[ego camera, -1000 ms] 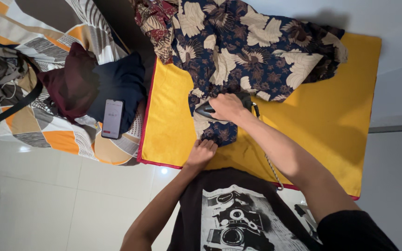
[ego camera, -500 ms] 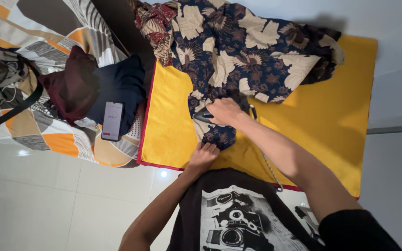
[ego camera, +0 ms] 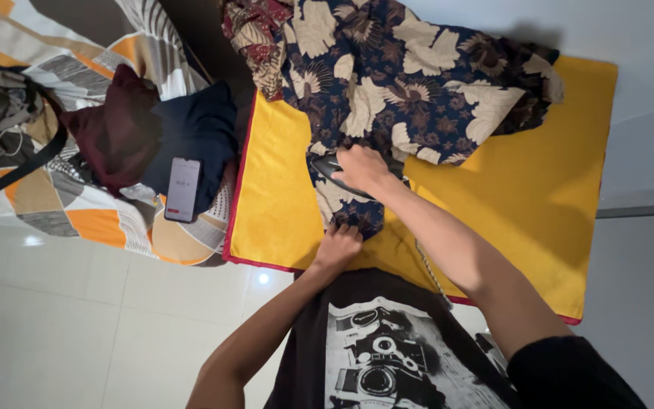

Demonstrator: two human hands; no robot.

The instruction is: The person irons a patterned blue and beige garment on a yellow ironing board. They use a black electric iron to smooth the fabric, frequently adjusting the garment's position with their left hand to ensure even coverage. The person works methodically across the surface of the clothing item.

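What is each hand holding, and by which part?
Right hand grips the iron by its top handle; left hand pinches the floral shirt at its near edge.

bare yellow mat (ego camera: 539,182) right of the floral shirt (ego camera: 403,83) (bunched, blocking the far edge), phone (ego camera: 182,189) left

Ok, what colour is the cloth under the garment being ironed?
Yellow cloth with a red edge, clearest in the head view.
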